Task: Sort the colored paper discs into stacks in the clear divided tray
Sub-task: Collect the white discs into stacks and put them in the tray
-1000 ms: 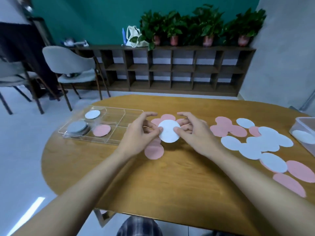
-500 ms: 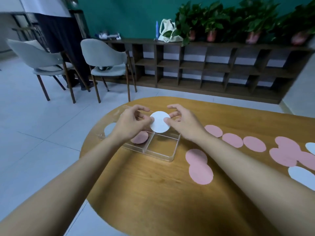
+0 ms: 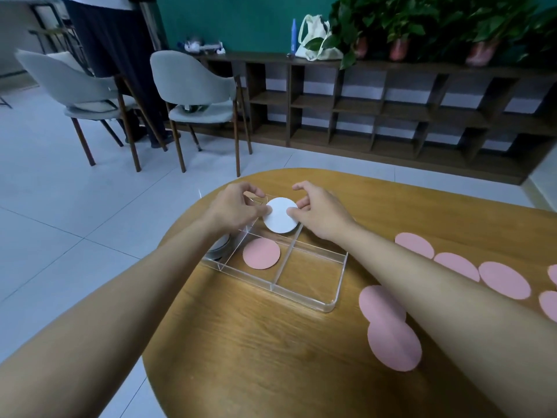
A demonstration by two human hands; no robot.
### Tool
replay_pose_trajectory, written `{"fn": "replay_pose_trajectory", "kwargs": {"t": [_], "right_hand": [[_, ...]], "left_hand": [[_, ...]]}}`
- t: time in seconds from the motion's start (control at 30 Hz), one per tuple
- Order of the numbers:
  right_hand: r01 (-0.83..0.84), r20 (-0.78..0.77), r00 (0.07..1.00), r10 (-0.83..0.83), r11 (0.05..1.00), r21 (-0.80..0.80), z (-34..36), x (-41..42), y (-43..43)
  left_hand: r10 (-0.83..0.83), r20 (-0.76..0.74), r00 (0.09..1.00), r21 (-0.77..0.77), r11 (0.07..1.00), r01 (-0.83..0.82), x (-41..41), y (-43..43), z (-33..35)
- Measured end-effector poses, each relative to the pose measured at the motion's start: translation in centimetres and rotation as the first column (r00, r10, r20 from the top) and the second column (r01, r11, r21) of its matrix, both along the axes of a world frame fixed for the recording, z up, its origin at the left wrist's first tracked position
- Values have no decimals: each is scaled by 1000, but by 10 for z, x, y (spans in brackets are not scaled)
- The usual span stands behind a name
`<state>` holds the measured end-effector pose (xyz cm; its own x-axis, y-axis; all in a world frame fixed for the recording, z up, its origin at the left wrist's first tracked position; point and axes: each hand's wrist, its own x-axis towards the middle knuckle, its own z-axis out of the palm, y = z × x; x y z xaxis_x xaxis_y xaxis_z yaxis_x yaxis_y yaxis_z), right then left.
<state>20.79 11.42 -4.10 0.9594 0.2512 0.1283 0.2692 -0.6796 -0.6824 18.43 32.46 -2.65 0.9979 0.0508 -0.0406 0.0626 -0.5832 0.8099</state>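
Your left hand [image 3: 238, 208] and right hand [image 3: 321, 211] pinch the white disc [image 3: 281, 215] between them by its edges, above a far compartment of the clear tray [image 3: 339, 285] at frame centre, on the wooden table [image 3: 256, 342], grey chairs [image 3: 196, 86] upper left.

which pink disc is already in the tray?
The lone pink disc lying flat in a compartment of the clear divided tray, near the held white disc; all other pink discs lie loose on the table.

Glossy clear plastic tray [image 3: 339, 285]; matt paper discs [image 3: 261, 254]; wood-grain table [image 3: 256, 351]
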Motion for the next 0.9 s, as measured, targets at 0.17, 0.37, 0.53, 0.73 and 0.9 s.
{"fn": "replay_pose_trajectory", "kwargs": {"t": [0.17,0.37,0.53,0.73,0.9], "right_hand": [[10,-15,1000,-11,998,-64,-6,6,0],[58,91,995,-50,995,-85,-6,-6,-1],[0,135,991,1,1000,-5,10,-26,-30],[-12,190,982,14,1000,-11,24,-85,-112],[79,208,976,-68,996,-44,36,-141,-196]], "left_hand": [[1,45,999,177,984,-9,2,-2,1],[-32,195,980,363,931,-42,-12,-14,2],[-129,252,959,369,929,28,-30,-30,22],[-340,286,896,392,895,214,-67,-90,46],[-438,290,851,405,862,305,-90,-167,51]]}}
